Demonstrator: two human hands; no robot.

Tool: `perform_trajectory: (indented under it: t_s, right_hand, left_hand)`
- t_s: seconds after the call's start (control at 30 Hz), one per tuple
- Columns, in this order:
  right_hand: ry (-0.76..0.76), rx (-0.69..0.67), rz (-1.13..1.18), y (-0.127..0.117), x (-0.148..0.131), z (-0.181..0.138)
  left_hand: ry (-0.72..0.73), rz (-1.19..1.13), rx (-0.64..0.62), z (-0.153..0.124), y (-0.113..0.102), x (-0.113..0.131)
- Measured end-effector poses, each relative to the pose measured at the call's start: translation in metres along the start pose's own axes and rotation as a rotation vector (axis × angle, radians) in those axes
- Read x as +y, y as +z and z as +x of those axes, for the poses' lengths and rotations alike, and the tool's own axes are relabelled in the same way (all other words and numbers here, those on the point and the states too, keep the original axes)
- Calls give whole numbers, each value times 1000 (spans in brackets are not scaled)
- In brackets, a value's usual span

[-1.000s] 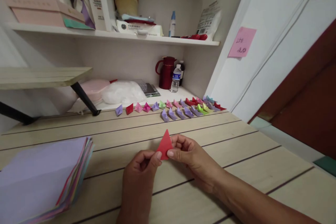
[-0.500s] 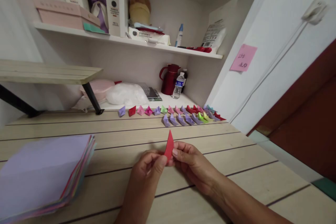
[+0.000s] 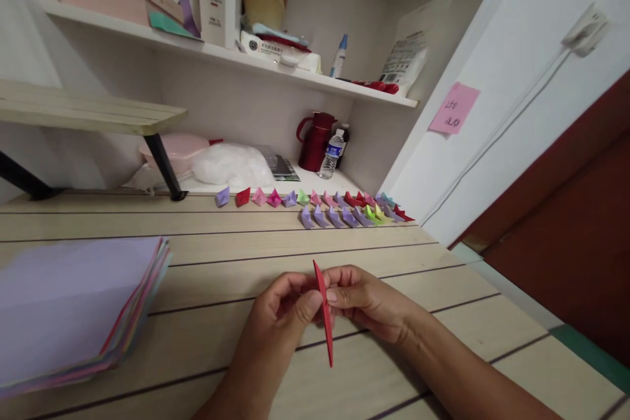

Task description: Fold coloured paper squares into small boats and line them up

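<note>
A folded piece of red paper (image 3: pixel 328 335) stands nearly edge-on between my two hands, its long narrow shape pointing toward me and away. My left hand (image 3: pixel 290 308) pinches it from the left, thumb on top near its middle. From the right, my right hand (image 3: pixel 357 295) grips the same paper between thumb and fingers. Both hands are just above the wooden table (image 3: pixel 207 282). Beyond them, small folded paper boats (image 3: pixel 335 215) in purple, red, pink, green and yellow stand in two rows along the table's far side.
A stack of coloured paper (image 3: pixel 83 302) lies at the left. Behind the boats are a dark red jug (image 3: pixel 317 141), a water bottle (image 3: pixel 332 154) and a white plastic bag (image 3: pixel 231 166). A small raised wooden stand (image 3: pixel 88 108) is at the back left.
The red paper has turned from showing a broad face to nearly edge-on, and its near end now extends below my fingers. The view has shifted slightly. Both hands keep their hold.
</note>
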State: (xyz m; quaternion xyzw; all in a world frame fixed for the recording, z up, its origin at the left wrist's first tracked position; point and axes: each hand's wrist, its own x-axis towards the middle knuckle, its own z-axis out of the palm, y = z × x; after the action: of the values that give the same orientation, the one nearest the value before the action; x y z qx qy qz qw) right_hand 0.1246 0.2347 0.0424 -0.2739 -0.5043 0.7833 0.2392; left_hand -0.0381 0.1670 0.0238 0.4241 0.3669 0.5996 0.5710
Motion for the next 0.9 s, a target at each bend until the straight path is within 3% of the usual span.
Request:
perform_trajectory:
  t_s: [0.27, 0.57, 0.67, 0.8, 0.9]
  right_hand:
    - [27, -23, -54, 0, 1, -2]
    - [77, -47, -27, -1, -2, -3]
    - [122, -98, 10, -5, 3, -3]
    - [209, -226, 94, -7, 11, -4]
    - [229, -258, 131, -4, 11, -6]
  left_hand:
    - [-40, -25, 112, 1, -3, 2]
    - [-130, 96, -102, -3, -6, 10]
    - [-105, 72, -149, -1, -10, 9]
    - [-203, 44, -266, -1, -6, 8]
    - [-195, 4, -221, -2, 0, 7]
